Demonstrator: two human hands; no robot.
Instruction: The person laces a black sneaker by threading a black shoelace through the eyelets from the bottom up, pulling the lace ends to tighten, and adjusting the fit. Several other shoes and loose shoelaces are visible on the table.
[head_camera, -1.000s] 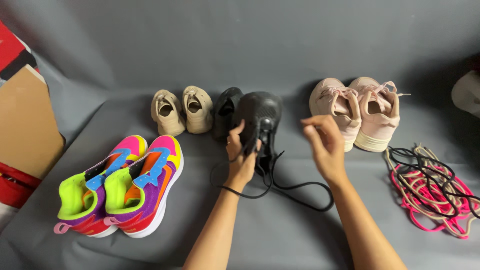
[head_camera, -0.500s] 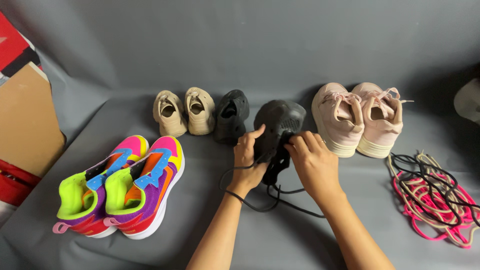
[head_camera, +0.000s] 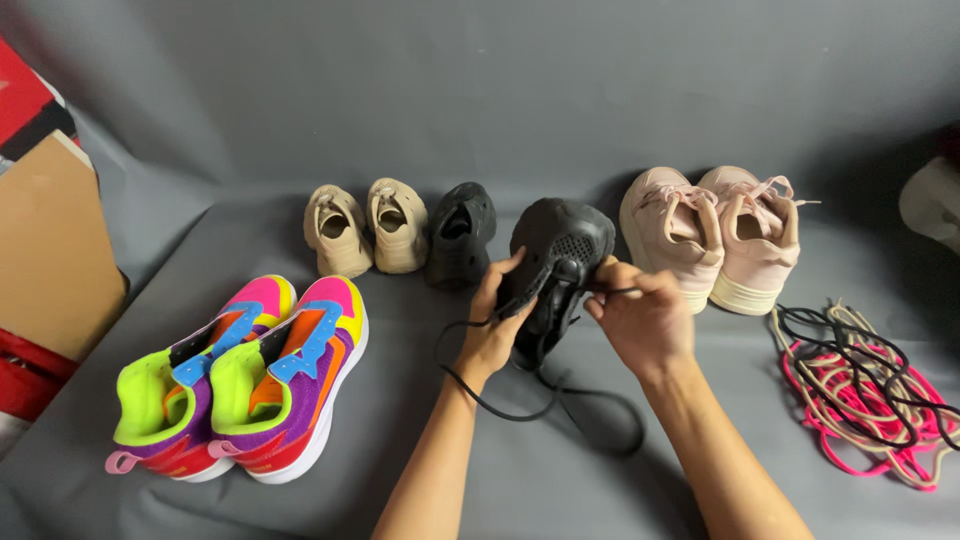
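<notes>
A black shoe (head_camera: 557, 252) is lifted and tilted above the grey cloth (head_camera: 520, 100) at the centre. My left hand (head_camera: 495, 325) grips its left side. My right hand (head_camera: 640, 315) pinches a black lace (head_camera: 545, 400) at the shoe's eyelets; the lace hangs down and loops over the cloth below. The matching black shoe (head_camera: 459, 232) stands just to the left, behind my left hand.
A beige pair (head_camera: 365, 226) stands at the back left, a pink pair (head_camera: 712, 230) at the back right. A bright multicoloured pair (head_camera: 240, 380) sits front left. Loose pink, black and beige laces (head_camera: 865, 395) lie at the right. A cardboard box (head_camera: 50, 250) is at the far left.
The black shoe has moved right, away from its partner, and has been lifted. My right hand came in from the side and now holds the lace at the shoe.
</notes>
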